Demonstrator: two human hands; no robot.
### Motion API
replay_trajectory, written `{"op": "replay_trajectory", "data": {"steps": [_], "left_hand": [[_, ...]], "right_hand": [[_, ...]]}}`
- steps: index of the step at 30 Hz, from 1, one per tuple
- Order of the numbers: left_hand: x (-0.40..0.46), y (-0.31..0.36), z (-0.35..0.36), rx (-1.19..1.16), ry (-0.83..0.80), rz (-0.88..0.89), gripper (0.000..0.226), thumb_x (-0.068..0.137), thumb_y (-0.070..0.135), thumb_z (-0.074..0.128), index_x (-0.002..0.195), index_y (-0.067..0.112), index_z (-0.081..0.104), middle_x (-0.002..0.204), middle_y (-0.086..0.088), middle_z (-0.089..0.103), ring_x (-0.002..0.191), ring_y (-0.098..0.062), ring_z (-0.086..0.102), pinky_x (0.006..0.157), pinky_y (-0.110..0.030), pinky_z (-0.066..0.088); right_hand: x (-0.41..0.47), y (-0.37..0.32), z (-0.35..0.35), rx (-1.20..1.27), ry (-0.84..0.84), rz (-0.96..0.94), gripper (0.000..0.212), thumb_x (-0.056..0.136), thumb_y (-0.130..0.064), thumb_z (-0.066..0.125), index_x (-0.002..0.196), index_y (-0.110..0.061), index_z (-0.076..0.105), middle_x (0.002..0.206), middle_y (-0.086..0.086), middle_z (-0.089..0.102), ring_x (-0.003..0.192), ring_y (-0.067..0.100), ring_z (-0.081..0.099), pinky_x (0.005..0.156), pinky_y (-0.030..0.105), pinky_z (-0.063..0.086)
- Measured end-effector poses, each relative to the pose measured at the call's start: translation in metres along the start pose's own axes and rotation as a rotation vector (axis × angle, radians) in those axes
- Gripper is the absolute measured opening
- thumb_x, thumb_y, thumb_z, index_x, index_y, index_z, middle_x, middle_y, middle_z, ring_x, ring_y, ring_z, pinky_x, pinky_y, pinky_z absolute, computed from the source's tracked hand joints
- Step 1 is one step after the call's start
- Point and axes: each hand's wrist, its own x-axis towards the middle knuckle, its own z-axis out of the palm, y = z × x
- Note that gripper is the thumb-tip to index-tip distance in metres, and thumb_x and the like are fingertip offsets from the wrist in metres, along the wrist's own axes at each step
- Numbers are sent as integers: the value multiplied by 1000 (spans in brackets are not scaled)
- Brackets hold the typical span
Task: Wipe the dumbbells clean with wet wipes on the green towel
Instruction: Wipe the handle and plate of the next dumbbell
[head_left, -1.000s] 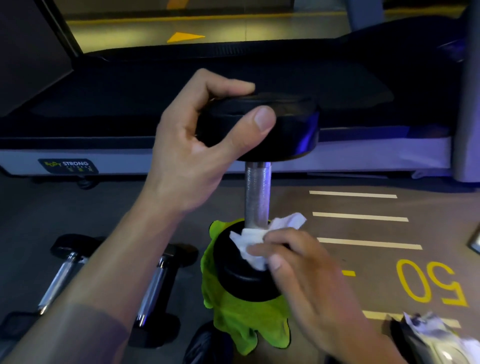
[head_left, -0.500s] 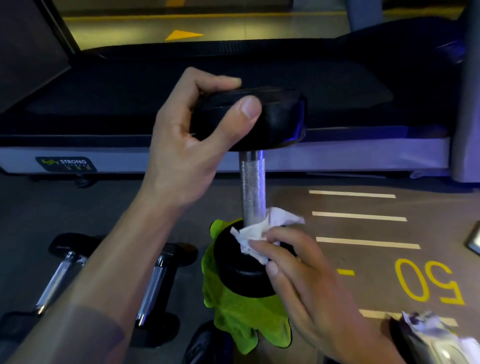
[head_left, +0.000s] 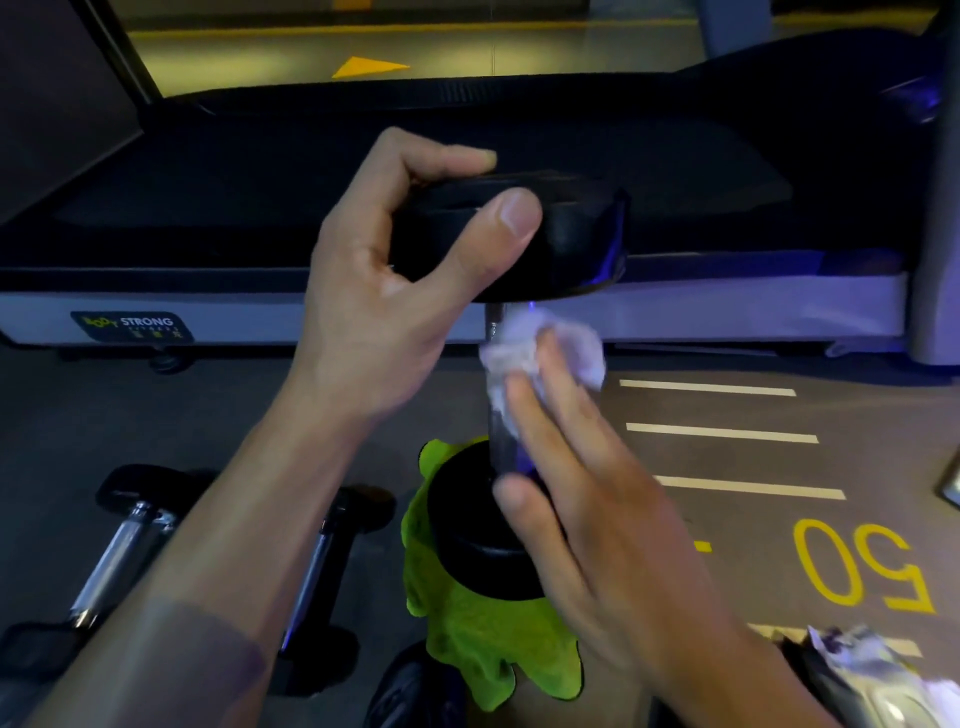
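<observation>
A treadmill (head_left: 675, 171) spans the far side of the floor (head_left: 727, 519), which bears white lines and a yellow "50" at right. A dumbbell (head_left: 498, 519) stands upright on end in the middle, its lower head resting on the green towel (head_left: 478, 644), which lies crumpled on the floor. The left hand (head_left: 384, 291) has its grip clamped on the upper head, thumb on the near side and fingers curled over the top. The right hand (head_left: 587, 519) presses a wipe (head_left: 524, 353) against the upper handle just beneath that head, fingers fairly straight, the grip not curled round the bar. Two more dumbbells (head_left: 130, 540) lie on the floor at near left. At the near right corner lies a wipe pack (head_left: 872, 675); its contents cannot be made out.
</observation>
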Motion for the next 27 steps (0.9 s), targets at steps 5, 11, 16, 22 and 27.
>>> {"op": "replay_trajectory", "data": {"steps": [5,11,16,22,27], "left_hand": [[5,-3,4,42,15,-3,25,99,34,67,115,15,61,94,17,61,85,5,58,78,-16,45],[5,-2,7,53,17,-4,25,99,33,67,115,15,61,95,17,61,85,7,59,77,-12,44],[8,-3,8,86,39,-29,26,97,40,69,113,21,63,100,12,63,89,4,59,80,-15,44],[8,1,10,49,-2,-49,28,97,39,69,114,18,62,95,14,60,83,5,56,77,-14,43],[6,7,15,48,-50,-41,29,94,42,72,113,22,63,98,8,63,88,-3,60,79,-24,47]], "right_hand": [[-7,-1,15,1,-41,27,60,110,-43,35,159,-9,34,174,2,6,159,15,19,122,34,33],[6,-1,4,-31,17,5,61,109,-45,33,158,-10,38,173,4,17,159,15,19,124,36,31],[-6,4,3,-65,-11,-58,52,110,-37,36,151,-9,50,169,-1,29,157,16,25,122,40,34],[-24,-25,14,-300,-3,33,66,108,-53,19,128,-17,71,136,-7,65,119,26,58,98,33,39],[0,-51,31,-530,-108,140,69,99,-60,34,96,-7,79,105,14,73,104,34,58,86,43,36]]}}
